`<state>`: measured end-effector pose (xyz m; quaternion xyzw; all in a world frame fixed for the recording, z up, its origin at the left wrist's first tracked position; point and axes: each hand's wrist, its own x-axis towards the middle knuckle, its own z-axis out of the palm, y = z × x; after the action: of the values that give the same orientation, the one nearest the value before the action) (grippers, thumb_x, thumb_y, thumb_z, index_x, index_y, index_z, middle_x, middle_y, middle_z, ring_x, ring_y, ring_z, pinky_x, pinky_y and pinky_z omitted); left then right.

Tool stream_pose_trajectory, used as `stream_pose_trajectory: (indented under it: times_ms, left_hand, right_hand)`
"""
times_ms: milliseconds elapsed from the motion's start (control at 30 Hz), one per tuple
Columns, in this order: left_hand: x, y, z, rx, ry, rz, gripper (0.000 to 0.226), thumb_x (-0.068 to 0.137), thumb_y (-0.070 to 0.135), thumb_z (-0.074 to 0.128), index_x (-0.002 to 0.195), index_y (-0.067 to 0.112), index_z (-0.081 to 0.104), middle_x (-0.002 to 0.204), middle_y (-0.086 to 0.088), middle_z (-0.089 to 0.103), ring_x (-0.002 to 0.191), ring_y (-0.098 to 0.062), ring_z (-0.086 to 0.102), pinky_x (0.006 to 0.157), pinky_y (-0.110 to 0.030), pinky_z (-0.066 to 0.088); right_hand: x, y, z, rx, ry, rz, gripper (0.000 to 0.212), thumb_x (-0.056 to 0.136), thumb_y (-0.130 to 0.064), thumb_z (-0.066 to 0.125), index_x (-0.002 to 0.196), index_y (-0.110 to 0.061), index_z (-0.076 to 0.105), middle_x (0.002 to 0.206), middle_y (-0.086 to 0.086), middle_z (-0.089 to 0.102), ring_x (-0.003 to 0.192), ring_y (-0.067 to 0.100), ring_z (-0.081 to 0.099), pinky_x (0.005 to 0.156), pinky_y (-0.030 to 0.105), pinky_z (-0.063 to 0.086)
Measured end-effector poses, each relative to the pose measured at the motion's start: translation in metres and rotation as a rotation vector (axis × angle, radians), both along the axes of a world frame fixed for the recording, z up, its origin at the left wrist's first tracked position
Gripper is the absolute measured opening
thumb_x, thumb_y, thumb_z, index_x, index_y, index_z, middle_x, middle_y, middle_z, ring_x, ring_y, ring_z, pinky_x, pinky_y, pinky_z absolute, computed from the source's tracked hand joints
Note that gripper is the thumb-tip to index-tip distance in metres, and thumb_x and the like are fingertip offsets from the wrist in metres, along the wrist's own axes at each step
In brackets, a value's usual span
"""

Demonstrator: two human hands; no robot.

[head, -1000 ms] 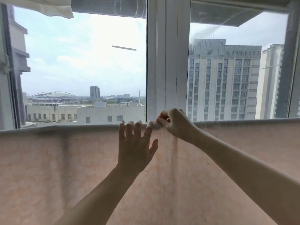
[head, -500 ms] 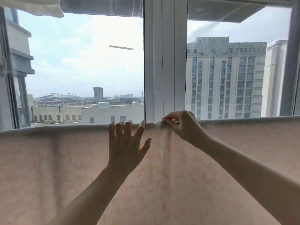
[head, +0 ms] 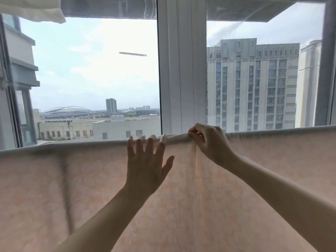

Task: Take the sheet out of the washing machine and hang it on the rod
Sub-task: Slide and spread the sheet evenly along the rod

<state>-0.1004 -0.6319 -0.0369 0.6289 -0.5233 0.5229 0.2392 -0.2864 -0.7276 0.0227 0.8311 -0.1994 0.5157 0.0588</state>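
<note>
A pale pink patterned sheet (head: pixel 72 188) hangs over a horizontal rod that it hides, filling the lower half of the view. Its folded top edge (head: pixel 272 132) runs from left to right across the frame. My left hand (head: pixel 146 166) lies flat on the sheet with fingers spread, fingertips at the top edge. My right hand (head: pixel 209 140) pinches a small gathered fold of the sheet at the top edge, just right of the left fingertips. A crease drops down from that pinch.
Right behind the sheet stands a large window with a white centre post (head: pixel 181 70). White cloth (head: pixel 31 8) hangs at the top left corner. City buildings show through the glass.
My left hand slid a little to the left along the top edge while my right hand kept its pinch. The view shifted slightly.
</note>
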Motion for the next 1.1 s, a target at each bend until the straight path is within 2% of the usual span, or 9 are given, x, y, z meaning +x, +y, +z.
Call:
stream_pose_trajectory:
  times_ms: [200, 300, 467, 567, 633, 733, 833, 967, 1100]
  left_hand:
    - [-0.036, -0.021, 0.0, -0.013, 0.037, -0.08, 0.057, 0.094, 0.055, 0.042, 0.129, 0.012, 0.056, 0.125, -0.014, 0.057, 0.119, -0.035, 0.052, 0.11, -0.058, 0.028]
    - [-0.043, -0.03, -0.001, -0.048, 0.054, -0.07, 0.057, 0.092, 0.056, 0.044, 0.127, 0.012, 0.054, 0.125, -0.015, 0.057, 0.119, -0.035, 0.05, 0.112, -0.058, 0.026]
    - [-0.036, -0.032, -0.003, -0.081, 0.043, -0.06, 0.057, 0.091, 0.056, 0.046, 0.126, 0.011, 0.055, 0.121, -0.016, 0.057, 0.116, -0.036, 0.051, 0.109, -0.058, 0.029]
    - [-0.033, -0.031, -0.002, -0.069, 0.045, -0.03, 0.057, 0.091, 0.056, 0.045, 0.126, 0.011, 0.057, 0.12, -0.016, 0.057, 0.115, -0.036, 0.051, 0.109, -0.058, 0.029]
    - [-0.033, -0.031, -0.002, -0.066, 0.055, -0.024, 0.056, 0.092, 0.055, 0.043, 0.125, 0.011, 0.057, 0.12, -0.016, 0.056, 0.115, -0.036, 0.052, 0.11, -0.057, 0.028]
    - [-0.03, -0.031, -0.001, -0.06, 0.06, -0.02, 0.055, 0.092, 0.054, 0.042, 0.124, 0.011, 0.056, 0.12, -0.016, 0.056, 0.113, -0.036, 0.052, 0.108, -0.058, 0.03]
    - [-0.028, -0.03, 0.002, -0.048, 0.071, -0.002, 0.055, 0.092, 0.054, 0.042, 0.122, 0.011, 0.057, 0.116, -0.015, 0.057, 0.11, -0.035, 0.053, 0.103, -0.057, 0.035]
    - [-0.029, -0.031, 0.002, -0.051, 0.086, 0.019, 0.055, 0.091, 0.055, 0.04, 0.119, 0.011, 0.058, 0.112, -0.016, 0.057, 0.106, -0.036, 0.053, 0.101, -0.057, 0.036]
    - [-0.028, -0.035, 0.003, -0.067, 0.079, 0.033, 0.054, 0.09, 0.055, 0.041, 0.117, 0.011, 0.058, 0.11, -0.016, 0.056, 0.103, -0.037, 0.053, 0.1, -0.058, 0.036]
  right_hand:
    - [0.003, 0.001, -0.003, -0.028, -0.02, 0.022, 0.008, 0.09, -0.012, 0.065, 0.093, -0.01, 0.072, 0.08, -0.001, 0.072, 0.066, 0.005, 0.061, 0.067, 0.01, 0.046]
    - [0.002, 0.003, -0.005, -0.012, -0.034, 0.037, 0.01, 0.09, -0.007, 0.062, 0.093, -0.009, 0.071, 0.078, -0.002, 0.071, 0.064, 0.005, 0.061, 0.066, 0.019, 0.053]
    - [-0.021, -0.004, -0.001, 0.07, 0.043, 0.044, 0.018, 0.092, -0.003, 0.055, 0.106, -0.008, 0.066, 0.097, -0.005, 0.066, 0.082, 0.002, 0.06, 0.074, 0.007, 0.047]
    - [-0.037, -0.015, 0.009, 0.117, 0.124, 0.026, 0.015, 0.091, -0.004, 0.054, 0.098, -0.009, 0.067, 0.083, -0.005, 0.065, 0.065, -0.001, 0.058, 0.062, 0.014, 0.048]
    - [-0.04, -0.019, 0.015, 0.153, 0.206, 0.049, 0.013, 0.092, -0.007, 0.057, 0.099, -0.011, 0.068, 0.079, -0.008, 0.064, 0.06, -0.002, 0.058, 0.058, 0.011, 0.047]
    - [-0.042, -0.025, 0.016, 0.137, 0.291, 0.072, 0.018, 0.089, -0.021, 0.067, 0.106, -0.014, 0.067, 0.092, -0.007, 0.068, 0.08, -0.001, 0.064, 0.071, 0.005, 0.048]
    - [-0.045, -0.032, 0.01, 0.125, 0.238, 0.074, 0.02, 0.088, -0.025, 0.069, 0.105, -0.016, 0.068, 0.096, -0.006, 0.071, 0.085, -0.001, 0.065, 0.079, 0.011, 0.051]
    - [-0.052, -0.043, 0.011, 0.196, 0.106, 0.075, 0.008, 0.088, -0.023, 0.067, 0.096, -0.02, 0.069, 0.088, -0.009, 0.071, 0.082, -0.001, 0.065, 0.083, 0.026, 0.056]
    - [-0.051, -0.048, 0.012, 0.196, 0.158, 0.077, 0.009, 0.086, -0.024, 0.07, 0.096, -0.023, 0.07, 0.09, -0.011, 0.072, 0.084, 0.002, 0.067, 0.082, 0.035, 0.058]
